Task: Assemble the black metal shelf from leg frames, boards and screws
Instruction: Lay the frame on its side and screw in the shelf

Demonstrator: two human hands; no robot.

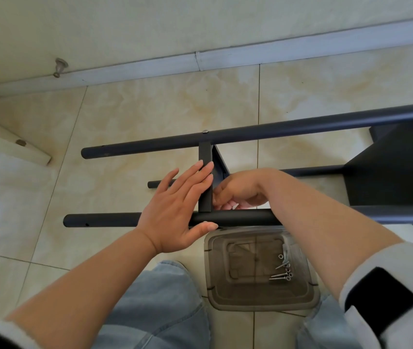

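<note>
The black metal shelf lies on its side on the tiled floor, with a far leg tube (250, 136) and a near leg tube (104, 220) running left to right. A narrow black board (205, 154) stands between them. My left hand (177, 207) lies flat against the board's left face, fingers straight, thumb on the near tube. My right hand (240, 190) reaches behind the board with fingers curled; what they hold is hidden. A second black board (396, 170) sits at the right. Several screws (282, 269) lie in a clear plastic tub (258, 301).
The tub stands on the floor between my knees in blue jeans (155, 306). A white baseboard (200, 61) and wall run along the back. A pale furniture leg (11, 142) lies at the far left. A door stopper (60, 66) sticks out of the wall.
</note>
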